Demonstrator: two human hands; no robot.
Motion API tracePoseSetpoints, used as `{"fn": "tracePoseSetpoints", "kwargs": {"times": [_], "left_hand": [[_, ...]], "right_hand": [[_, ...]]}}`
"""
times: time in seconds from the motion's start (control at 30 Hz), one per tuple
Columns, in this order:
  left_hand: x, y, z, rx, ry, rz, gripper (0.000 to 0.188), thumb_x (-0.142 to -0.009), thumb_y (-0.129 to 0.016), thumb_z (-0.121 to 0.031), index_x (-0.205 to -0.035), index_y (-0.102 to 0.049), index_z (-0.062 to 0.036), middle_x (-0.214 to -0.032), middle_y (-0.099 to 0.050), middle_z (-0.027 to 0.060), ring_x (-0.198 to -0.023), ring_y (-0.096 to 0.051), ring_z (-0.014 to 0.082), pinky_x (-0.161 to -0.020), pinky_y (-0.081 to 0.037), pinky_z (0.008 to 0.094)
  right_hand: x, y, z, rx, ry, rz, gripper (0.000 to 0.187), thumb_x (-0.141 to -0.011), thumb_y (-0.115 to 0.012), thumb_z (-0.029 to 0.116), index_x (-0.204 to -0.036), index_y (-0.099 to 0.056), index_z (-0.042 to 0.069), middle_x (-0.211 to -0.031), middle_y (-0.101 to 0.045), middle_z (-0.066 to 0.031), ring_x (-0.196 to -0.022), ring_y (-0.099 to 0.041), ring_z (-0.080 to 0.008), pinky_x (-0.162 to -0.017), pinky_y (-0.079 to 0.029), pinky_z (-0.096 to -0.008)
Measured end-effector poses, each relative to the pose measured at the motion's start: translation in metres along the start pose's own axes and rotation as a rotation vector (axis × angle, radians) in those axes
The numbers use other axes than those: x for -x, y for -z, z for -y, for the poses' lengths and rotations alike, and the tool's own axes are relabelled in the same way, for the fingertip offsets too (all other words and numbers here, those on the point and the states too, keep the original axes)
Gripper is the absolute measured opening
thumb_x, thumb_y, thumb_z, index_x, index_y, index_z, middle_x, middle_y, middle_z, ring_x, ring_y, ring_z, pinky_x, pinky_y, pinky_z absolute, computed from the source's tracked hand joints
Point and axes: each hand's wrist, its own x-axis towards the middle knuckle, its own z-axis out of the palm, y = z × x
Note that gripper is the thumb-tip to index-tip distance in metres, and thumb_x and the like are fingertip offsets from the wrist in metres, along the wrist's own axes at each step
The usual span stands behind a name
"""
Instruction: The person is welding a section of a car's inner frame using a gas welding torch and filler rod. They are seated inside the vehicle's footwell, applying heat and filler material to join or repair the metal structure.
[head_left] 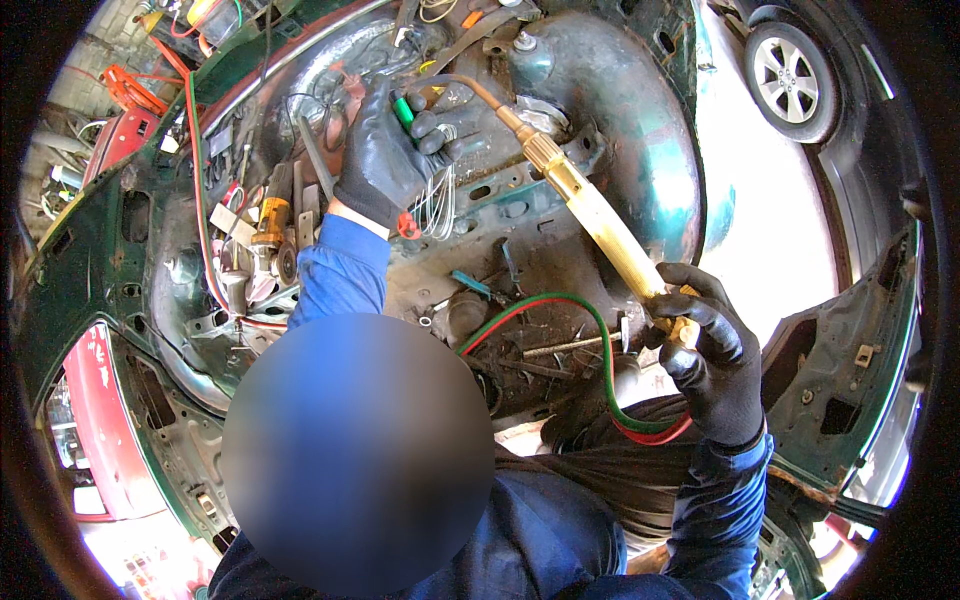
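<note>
My right hand (715, 350), in a black glove, grips the valve end of a brass gas torch (600, 225). Its thin copper tip bends toward my left hand. A green hose (608, 370) and a red hose (655, 436) loop below this hand. My left hand (385, 155), also gloved, is closed around a small green lighter (402, 110) close to the torch tip. Thin wire (437, 208) hangs in loops from the fingers of that hand. Whether the tip carries a flame cannot be seen.
Around me is the bare green engine bay of a car, with a rounded wheel housing (620, 120) on the right. A yellow power tool (271, 222) and loose tools lie left. A dark car's wheel (787, 82) stands far right. A blurred disc covers the lower middle.
</note>
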Motion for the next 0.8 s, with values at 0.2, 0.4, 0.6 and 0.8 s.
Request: {"fn": "tracePoseSetpoints", "kwargs": {"times": [0.2, 0.4, 0.6, 0.8], "left_hand": [[-0.006, 0.019, -0.011, 0.083, 0.083, 0.055, 0.031, -0.099, -0.063, -0.047, -0.093, -0.060, -0.0163, -0.067, -0.044, -0.0003, -0.055, -0.038, 0.0160, -0.063, -0.049, 0.0384], [0.019, -0.031, 0.032, -0.184, 0.044, -0.141, 0.064, -0.096, -0.055, -0.076, -0.097, -0.059, -0.0126, -0.065, -0.042, -0.0035, -0.057, -0.038, 0.0144, -0.058, -0.040, 0.0328], [-0.001, -0.008, 0.013, 0.010, 0.027, -0.086, 0.044, -0.101, -0.060, -0.057, -0.095, -0.060, -0.0133, -0.067, -0.042, -0.0030, -0.058, -0.037, 0.0124, -0.057, -0.036, 0.0307], [0.023, -0.022, 0.025, -0.007, 0.091, 0.032, 0.038, -0.102, -0.061, -0.052, -0.099, -0.063, -0.0144, -0.067, -0.041, -0.0033, -0.057, -0.037, 0.0128, -0.057, -0.036, 0.0301]], "right_hand": [[-0.003, -0.005, 0.000, -0.005, -0.002, -0.031, 0.055, -0.094, -0.073, 0.053, -0.121, -0.072, 0.006, -0.133, -0.062, -0.0223, -0.124, -0.062, -0.0359, -0.105, -0.048, -0.0454], [-0.006, -0.001, -0.005, -0.001, 0.033, -0.060, 0.055, -0.096, -0.073, 0.051, -0.125, -0.069, 0.004, -0.137, -0.059, -0.0185, -0.106, -0.065, -0.0240, -0.091, -0.053, -0.0380], [-0.004, -0.005, 0.001, 0.020, 0.034, -0.043, 0.061, -0.098, -0.067, 0.056, -0.125, -0.070, 0.002, -0.131, -0.062, -0.0218, -0.120, -0.062, -0.0316, -0.100, -0.050, -0.0426], [-0.006, -0.004, -0.005, 0.039, 0.079, -0.038, 0.056, -0.100, -0.068, 0.049, -0.131, -0.067, 0.003, -0.137, -0.058, -0.0203, -0.111, -0.064, -0.0251, -0.093, -0.053, -0.0371]]}}
